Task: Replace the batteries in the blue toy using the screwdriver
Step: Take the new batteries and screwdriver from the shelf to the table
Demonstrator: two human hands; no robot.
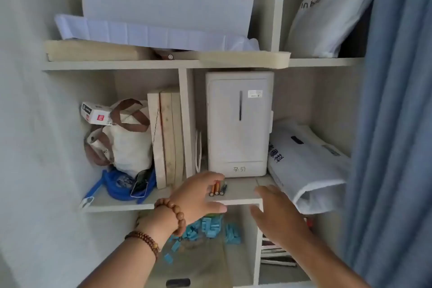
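Three small batteries lie side by side on the middle shelf, near its front edge, in front of a white box-shaped appliance. My left hand, with bead bracelets on the wrist, reaches over them. Its fingertips touch the batteries' far ends and its thumb sits below the shelf edge. My right hand hovers to the right of the batteries with spread fingers and holds nothing. I see no screwdriver and cannot make out a blue toy.
Several small blue blocks lie on the lower shelf under my left hand. A canvas bag, upright boards and a blue cord fill the left compartment. A white bag lies at the right, beside a blue curtain.
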